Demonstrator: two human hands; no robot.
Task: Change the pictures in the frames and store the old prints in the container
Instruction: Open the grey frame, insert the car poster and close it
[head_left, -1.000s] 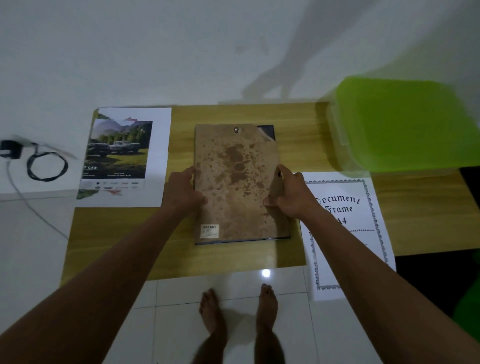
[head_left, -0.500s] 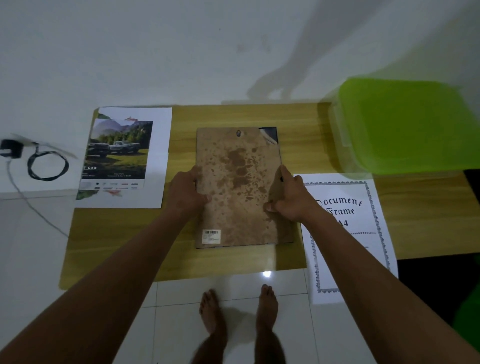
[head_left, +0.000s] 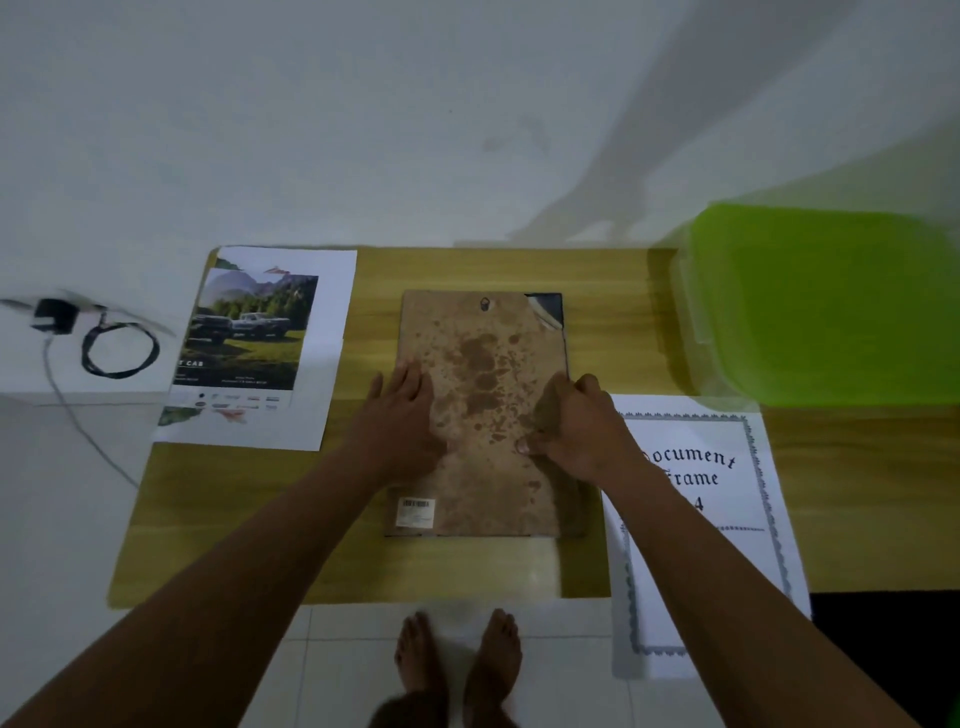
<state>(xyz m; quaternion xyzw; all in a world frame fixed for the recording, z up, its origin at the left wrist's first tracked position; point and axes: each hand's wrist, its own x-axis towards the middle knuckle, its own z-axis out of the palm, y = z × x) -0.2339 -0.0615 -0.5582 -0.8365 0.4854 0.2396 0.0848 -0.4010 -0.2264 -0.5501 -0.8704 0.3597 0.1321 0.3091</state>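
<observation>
A picture frame (head_left: 485, 364) lies face down in the middle of the wooden table (head_left: 857, 493), its stained brown backing board up. My left hand (head_left: 402, 410) rests flat on the board's left side with fingers straight. My right hand (head_left: 576, 426) has its fingers curled at the board's right edge and grips it there. A car print (head_left: 260, 343) lies at the table's left. A "Document Frame A4" print (head_left: 701, 499) lies to the right of the frame and hangs over the front edge. The container with a green lid (head_left: 826, 301) stands at the back right.
A black charger with a coiled cable (head_left: 104, 343) sits on a white ledge to the left of the table. A white wall is just behind the table. My bare feet (head_left: 457, 670) stand on white floor tiles at the table's front edge.
My left hand has moved from the frame's left edge onto the backing board, fingers now flat. My right hand stays at the right edge. The frame has barely shifted.
</observation>
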